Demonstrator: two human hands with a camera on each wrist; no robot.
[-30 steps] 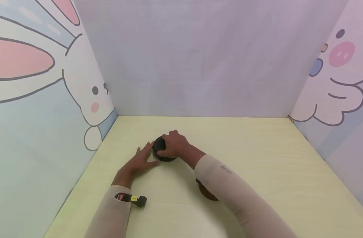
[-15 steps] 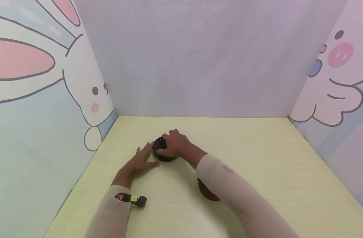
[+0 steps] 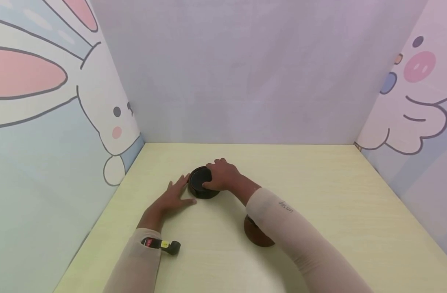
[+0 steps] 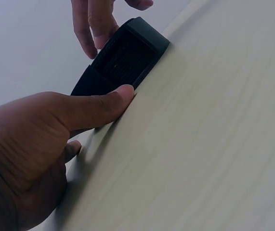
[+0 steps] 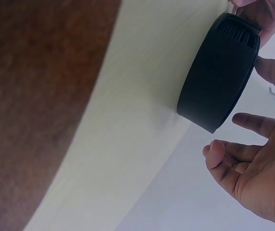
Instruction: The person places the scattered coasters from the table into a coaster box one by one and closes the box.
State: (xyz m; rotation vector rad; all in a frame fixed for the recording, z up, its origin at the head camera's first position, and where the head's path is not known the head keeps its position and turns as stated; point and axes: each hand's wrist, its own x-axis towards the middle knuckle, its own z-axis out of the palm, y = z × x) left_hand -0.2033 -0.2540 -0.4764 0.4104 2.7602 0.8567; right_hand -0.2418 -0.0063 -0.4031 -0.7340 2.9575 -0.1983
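Observation:
A round black holder with a flat, rimmed top sits on the table at the left of the middle. In both wrist views, an opening with fine ribs shows in the side wall of the holder. My left hand rests against its left side, fingers spread, thumb near its lower edge. Over the right part of its top is my right hand, fingers loosely bent. In the right wrist view, one finger lies at the rim, while the others stand apart from the wall.
A brown disc with a dark piece at its far edge lies nearer on the table, partly hidden by the right sleeve. Cartoon-printed walls stand at both sides, with a plain pale wall at the back.
My right hand has shifted a little to the right, showing more of the holder's top. The right sleeve moved with it and uncovers more of the brown disc. The left hand stays put.

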